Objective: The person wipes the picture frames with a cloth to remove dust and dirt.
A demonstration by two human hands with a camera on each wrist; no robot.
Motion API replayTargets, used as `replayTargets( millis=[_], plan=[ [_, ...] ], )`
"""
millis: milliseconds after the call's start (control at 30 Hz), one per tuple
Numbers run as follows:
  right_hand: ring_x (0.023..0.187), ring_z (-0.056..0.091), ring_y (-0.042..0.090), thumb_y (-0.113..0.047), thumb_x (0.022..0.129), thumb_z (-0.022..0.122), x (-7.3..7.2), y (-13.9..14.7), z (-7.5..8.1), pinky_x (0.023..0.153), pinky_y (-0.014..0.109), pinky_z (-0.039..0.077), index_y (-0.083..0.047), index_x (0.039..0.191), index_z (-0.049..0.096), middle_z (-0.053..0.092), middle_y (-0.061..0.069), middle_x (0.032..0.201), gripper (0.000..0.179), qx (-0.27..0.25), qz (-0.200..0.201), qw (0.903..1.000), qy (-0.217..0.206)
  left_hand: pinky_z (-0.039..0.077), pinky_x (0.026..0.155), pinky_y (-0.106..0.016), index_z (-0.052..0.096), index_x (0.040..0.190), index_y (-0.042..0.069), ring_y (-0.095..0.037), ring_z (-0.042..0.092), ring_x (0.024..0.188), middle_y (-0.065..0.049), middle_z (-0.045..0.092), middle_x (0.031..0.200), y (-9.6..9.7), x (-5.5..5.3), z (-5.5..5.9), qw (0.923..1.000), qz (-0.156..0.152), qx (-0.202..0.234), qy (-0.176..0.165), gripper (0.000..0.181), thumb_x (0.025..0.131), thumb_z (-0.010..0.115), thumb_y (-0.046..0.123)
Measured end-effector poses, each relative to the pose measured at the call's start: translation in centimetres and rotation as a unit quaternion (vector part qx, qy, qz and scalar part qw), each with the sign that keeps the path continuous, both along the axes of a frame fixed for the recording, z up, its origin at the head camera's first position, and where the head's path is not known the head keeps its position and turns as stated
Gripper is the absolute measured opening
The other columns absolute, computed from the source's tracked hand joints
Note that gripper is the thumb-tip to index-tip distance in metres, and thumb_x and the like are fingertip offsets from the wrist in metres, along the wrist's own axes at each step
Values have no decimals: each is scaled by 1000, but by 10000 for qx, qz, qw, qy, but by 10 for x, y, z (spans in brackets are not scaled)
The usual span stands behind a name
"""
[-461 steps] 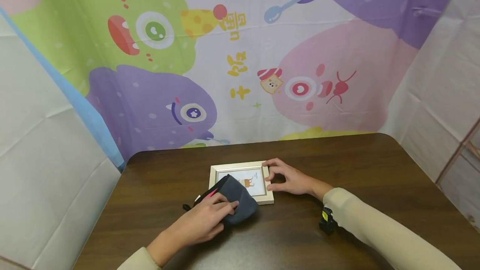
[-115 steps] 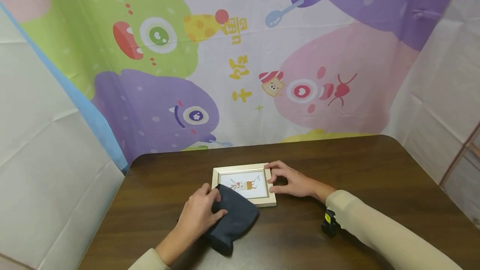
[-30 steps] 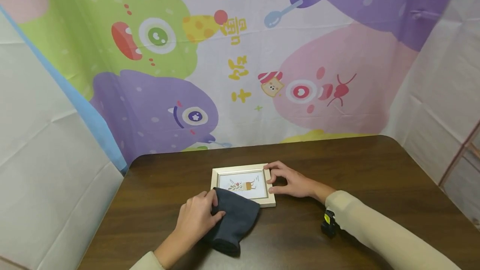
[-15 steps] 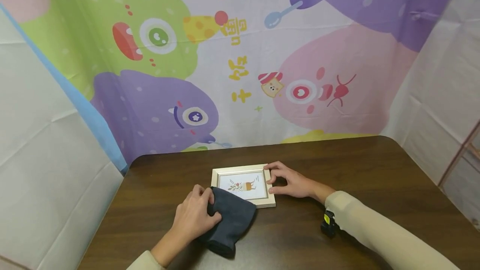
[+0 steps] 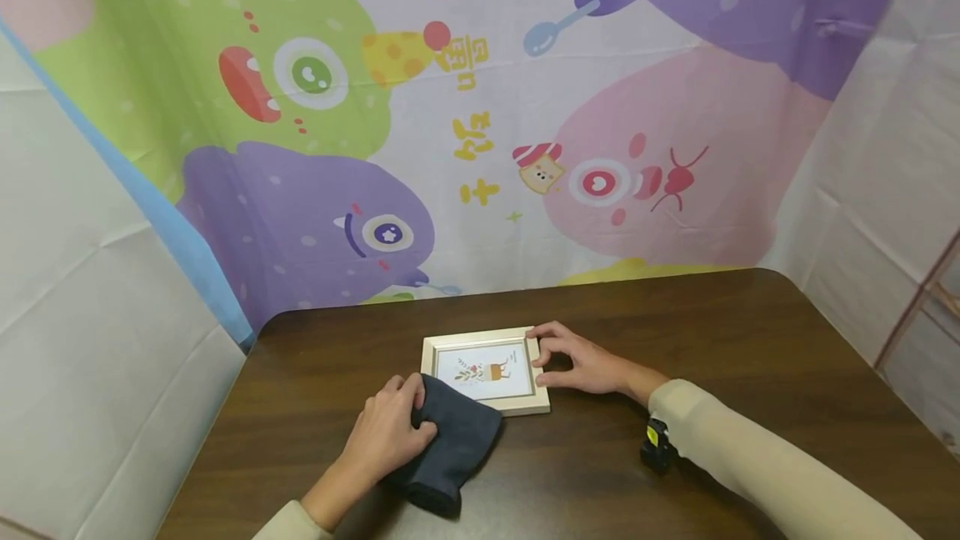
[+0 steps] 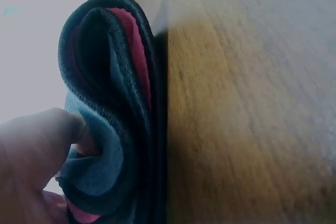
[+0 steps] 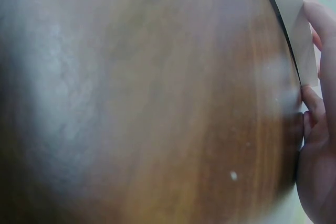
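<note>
My left hand grips a folded dark grey cloth, whose upper part overlaps the lower left corner of a picture frame. In the left wrist view, the cloth is folded over in thick layers with dark stitched edges and a pink inner side, and the thumb presses into it. The cream frame lies flat, showing a small drawing with leaves and an orange-brown patch. Curled fingers of my right hand hold the frame's right edge. The right wrist view shows the frame's side against those fingers.
Both hands work over a dark brown wooden table with rounded far corners. Behind it hangs a cartoon-printed cloth backdrop, with pale sheets on both sides. A small black device sits at the right wrist.
Across the last second the left hand has slid the cloth a little left, uncovering more of the frame's lower edge. Earlier the cloth lay further over the picture. The right hand has stayed put.
</note>
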State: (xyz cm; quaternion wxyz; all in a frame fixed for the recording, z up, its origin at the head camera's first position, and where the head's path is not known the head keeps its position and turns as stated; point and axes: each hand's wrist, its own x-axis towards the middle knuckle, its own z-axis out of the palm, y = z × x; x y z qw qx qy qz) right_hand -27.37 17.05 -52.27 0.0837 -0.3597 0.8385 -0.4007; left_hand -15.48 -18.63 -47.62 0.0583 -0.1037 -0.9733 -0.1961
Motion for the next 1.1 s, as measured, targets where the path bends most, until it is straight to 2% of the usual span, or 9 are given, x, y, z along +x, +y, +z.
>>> replayTargets(
  millis=[133, 267, 433, 600, 767, 933, 1100],
  plan=[
    [156, 55, 41, -30, 102, 86, 0, -1, 0, 120, 58, 49, -22, 97, 68, 54, 14, 167, 21, 27, 14, 10000, -1, 39, 60, -32, 50, 90, 18, -18, 49, 64, 0, 51, 82, -1, 0, 3, 9994, -224, 88, 257, 38, 76, 84, 8],
    [155, 56, 41, -31, 103, 86, 1, 0, 0, 120, 57, 49, -22, 96, 68, 54, 14, 167, 21, 35, 3, 10000, -7, 36, 60, -28, 49, 87, 17, -14, 44, 64, 1, 47, 80, -2, -4, 11, 9975, -414, 246, 508, 36, 76, 81, 4],
    [154, 56, 41, -30, 102, 86, 2, 0, 2, 120, 56, 49, -22, 96, 68, 54, 13, 167, 21, 49, -27, 10000, -8, 33, 63, -28, 48, 87, 16, -12, 40, 64, 3, 44, 78, -9, -12, 26, 9949, -399, 434, 813, 35, 78, 79, 3],
    [154, 57, 41, -31, 102, 86, 2, -1, 3, 120, 58, 49, -22, 96, 68, 54, 14, 167, 21, 35, -13, 10000, 31, 35, 68, -33, 47, 87, 14, -15, 41, 67, 1, 43, 78, -24, -19, 43, 9930, -210, 572, 1016, 33, 80, 78, 4],
    [154, 56, 41, -30, 102, 86, 1, -2, 2, 120, 59, 48, -22, 96, 67, 54, 14, 167, 21, 47, -5, 10000, 11, 37, 71, -36, 49, 89, 12, -18, 45, 71, -2, 47, 80, -44, -27, 57, 9925, 61, 713, 994, 30, 84, 78, 5],
    [155, 56, 41, -31, 102, 86, 0, -2, 0, 120, 59, 48, -23, 96, 68, 54, 13, 167, 21, 42, -13, 10000, 11, 36, 69, -35, 50, 92, 11, -19, 43, 69, -3, 45, 80, -67, -33, 70, 9920, 394, 888, 808, 28, 89, 77, 6],
    [155, 55, 42, -31, 102, 86, -1, -1, 0, 120, 60, 48, -23, 96, 68, 53, 13, 168, 21, 49, -10, 10000, -2, 35, 66, -36, 50, 97, 10, -20, 41, 65, -2, 40, 76, -89, -37, 78, 9903, 865, 1016, 384, 25, 95, 75, 11]
  ],
)
